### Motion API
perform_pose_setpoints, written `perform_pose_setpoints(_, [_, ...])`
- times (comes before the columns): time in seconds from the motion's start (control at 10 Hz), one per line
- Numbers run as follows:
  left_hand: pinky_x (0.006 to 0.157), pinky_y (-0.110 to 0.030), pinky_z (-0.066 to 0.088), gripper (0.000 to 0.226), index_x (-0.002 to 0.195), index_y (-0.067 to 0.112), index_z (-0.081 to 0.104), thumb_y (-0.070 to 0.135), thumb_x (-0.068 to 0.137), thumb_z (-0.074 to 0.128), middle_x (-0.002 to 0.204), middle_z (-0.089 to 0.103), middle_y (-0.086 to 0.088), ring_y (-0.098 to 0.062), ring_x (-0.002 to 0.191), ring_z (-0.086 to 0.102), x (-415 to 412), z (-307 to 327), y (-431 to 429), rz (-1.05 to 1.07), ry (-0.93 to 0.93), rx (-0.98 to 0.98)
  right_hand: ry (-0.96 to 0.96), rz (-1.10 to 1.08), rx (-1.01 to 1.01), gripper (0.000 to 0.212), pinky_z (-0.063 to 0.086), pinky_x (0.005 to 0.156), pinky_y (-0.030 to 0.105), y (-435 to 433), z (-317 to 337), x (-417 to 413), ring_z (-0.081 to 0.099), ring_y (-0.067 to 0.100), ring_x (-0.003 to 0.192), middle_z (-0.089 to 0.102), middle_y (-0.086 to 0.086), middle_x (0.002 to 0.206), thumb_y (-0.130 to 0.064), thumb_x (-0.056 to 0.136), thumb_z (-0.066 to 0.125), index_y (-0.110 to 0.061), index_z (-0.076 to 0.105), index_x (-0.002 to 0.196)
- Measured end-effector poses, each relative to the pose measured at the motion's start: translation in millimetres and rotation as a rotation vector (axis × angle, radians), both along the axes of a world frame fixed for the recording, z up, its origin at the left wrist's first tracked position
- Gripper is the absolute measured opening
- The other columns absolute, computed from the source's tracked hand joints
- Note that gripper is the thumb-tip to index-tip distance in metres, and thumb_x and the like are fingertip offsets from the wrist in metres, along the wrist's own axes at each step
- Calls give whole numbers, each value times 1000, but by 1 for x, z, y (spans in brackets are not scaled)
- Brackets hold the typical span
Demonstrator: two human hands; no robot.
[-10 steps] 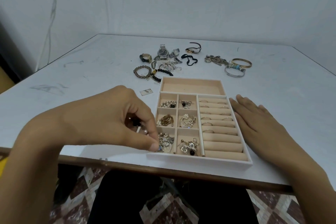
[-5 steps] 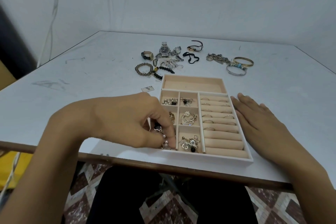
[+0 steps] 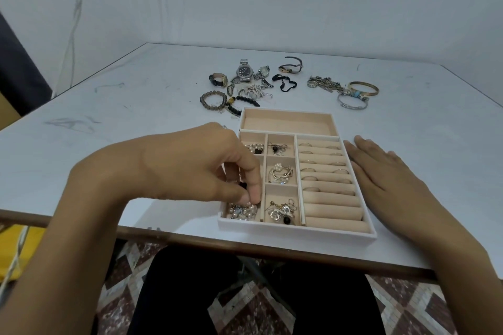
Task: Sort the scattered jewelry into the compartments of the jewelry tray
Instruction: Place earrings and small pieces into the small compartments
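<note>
While the left hand (image 3: pixel 190 166) hangs over the near-left compartment of the jewelry tray (image 3: pixel 296 228), thumb and forefinger pinch a small dark-beaded piece (image 3: pixel 242 185). The fingertips sit just at the pearl cluster (image 3: pixel 243 211) already lying in that compartment. What kind of piece it is stays hidden under the knuckles.

Right hand (image 3: pixel 392 179): flat on the surface (image 3: pixel 136 122), fingers straight and together, just beside the tray's right wall. Probably steadying the tray.

Step in hand, as judged: dropping the piece into the near-left compartment.
- Let go low, inside the walls, not over the divider toward the next compartment.
- Ease the pinch apart only a little. Hooks and loops in the cluster look likely to snag.
- Lift straight up afterwards and check that nothing trails from the fingers.

Ring rolls (image 3: pixel 326 171) hold several rings. Yet to sort, well beyond the tray's far edge: watch (image 3: pixel 244 71), beaded bracelet (image 3: pixel 213 100), bangle (image 3: pixel 363 88), assorted chains.
</note>
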State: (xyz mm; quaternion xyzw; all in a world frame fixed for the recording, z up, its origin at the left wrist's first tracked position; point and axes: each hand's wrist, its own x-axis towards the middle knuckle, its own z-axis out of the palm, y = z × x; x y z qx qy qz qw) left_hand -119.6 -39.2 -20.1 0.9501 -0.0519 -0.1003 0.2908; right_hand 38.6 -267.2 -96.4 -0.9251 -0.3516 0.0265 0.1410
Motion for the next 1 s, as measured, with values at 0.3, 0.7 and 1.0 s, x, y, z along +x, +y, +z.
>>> perform_pose_setpoints(0.3, [73,-26,53,16,86,27,71,14,79,78,77,70,12,-6,73,65,8,-7,0,25,-119,-43,-1,-2,0,51,-4,116,24,-1,0,0,1,3,146,6,-11,160,-37,101,16,-31,14,152])
perform_pose_setpoints(0.7, [71,-20,49,13,78,32,74,23,73,82,73,69,12,-6,76,65,-3,-17,6,12,-232,59,-2,-1,11,50,-1,117,26,1,1,0,5,6,147,10,-8,160,-34,102,19,-29,18,151])
perform_pose_setpoints(1.0, [81,-29,49,8,83,32,74,33,76,79,72,68,19,0,81,65,-8,-16,3,16,-184,52,8,-4,11,50,-2,117,25,1,1,0,3,5,147,8,-9,160,-35,101,18,-30,17,151])
